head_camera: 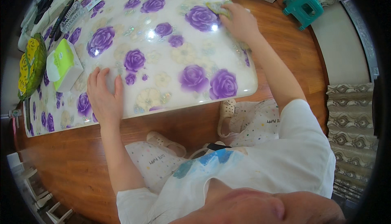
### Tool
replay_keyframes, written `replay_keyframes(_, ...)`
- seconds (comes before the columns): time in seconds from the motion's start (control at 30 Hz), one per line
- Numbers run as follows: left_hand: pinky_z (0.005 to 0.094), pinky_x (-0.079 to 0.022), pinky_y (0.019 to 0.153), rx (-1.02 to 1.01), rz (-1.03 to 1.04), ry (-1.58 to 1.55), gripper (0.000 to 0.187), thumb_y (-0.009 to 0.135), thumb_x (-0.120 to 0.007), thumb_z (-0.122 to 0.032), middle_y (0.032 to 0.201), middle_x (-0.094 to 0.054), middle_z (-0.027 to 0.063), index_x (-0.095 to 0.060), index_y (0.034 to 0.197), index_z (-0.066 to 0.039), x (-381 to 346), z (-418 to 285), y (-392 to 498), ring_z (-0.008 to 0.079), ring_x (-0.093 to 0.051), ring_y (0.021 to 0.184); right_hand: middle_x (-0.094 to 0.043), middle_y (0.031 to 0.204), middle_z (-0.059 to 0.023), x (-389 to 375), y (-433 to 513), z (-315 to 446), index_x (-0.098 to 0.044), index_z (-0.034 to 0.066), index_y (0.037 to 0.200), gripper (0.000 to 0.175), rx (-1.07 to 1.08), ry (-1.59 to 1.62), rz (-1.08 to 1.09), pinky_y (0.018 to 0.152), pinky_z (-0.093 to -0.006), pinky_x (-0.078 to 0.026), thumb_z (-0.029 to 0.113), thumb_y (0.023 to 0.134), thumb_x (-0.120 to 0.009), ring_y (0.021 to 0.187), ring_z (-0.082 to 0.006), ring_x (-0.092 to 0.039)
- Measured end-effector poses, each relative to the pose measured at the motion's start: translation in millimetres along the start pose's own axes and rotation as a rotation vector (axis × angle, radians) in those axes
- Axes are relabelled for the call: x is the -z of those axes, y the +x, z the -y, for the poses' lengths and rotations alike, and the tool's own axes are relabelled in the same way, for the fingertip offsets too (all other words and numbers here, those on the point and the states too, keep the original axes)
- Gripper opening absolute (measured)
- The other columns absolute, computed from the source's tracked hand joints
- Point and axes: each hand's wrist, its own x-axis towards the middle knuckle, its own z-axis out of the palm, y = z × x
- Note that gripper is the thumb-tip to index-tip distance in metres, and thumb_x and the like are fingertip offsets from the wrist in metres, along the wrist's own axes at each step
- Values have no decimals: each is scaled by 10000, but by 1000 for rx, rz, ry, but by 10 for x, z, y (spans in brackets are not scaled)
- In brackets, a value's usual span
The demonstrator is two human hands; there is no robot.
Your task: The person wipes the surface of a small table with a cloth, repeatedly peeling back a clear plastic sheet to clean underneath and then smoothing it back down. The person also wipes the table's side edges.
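Observation:
My right hand (240, 21) holds a yellow-green cloth (218, 8) against the far right edge of a table with a glossy purple-rose cover (152, 59). The cloth is bunched under the fingers, and part of it is hidden by the hand. Near the front edge, my left hand (105, 94) rests on the tabletop with its fingers spread, holding nothing. A white and green tissue pack (65, 66) sits just to the left of that hand.
At the table's left side are a green basket with yellow patterned trim (32, 66), a clear plastic rack (71, 16) and a dark long object (62, 19). A teal stool (305, 8) stands at the upper right, near patterned curtains (349, 117). White stools are at the lower left.

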Motion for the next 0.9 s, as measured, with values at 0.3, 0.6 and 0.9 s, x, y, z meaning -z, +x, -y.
replay_keyframes(0.3, 482, -397, 1081, -3, 16, 50, 349, 912, -679, -207, 1359, -551, 220, -620, 1196, -14, 25, -82, 24, 400, -490, 1297, -723, 1142, -141, -405, 981, -144, -692, 167, 1256, 458, -57, -132, -26, 913, -449, -537, 416, 883, -597, 1068, -336, -677)
replay_keyframes(0.6, 480, -409, 1069, 28, 13, 27, 348, 880, -705, -171, 1348, -553, 218, -630, 1184, -21, 67, -104, 20, 391, -498, 1286, -726, 1073, -191, -482, 1518, 32, -752, 85, 1063, 351, -139, -85, -36, 909, -480, -539, 328, 874, -583, 1037, -361, -686)
replay_keyframes(0.9, 476, -368, 1079, 49, -23, -18, 355, 864, -716, -264, 1310, -567, 151, -655, 1157, -73, 39, -61, 52, 338, -505, 1271, -733, 1092, -146, -562, 1317, 26, -745, 182, 1144, 422, -65, -210, -48, 875, -528, -532, 434, 898, -511, 1007, -374, -690)
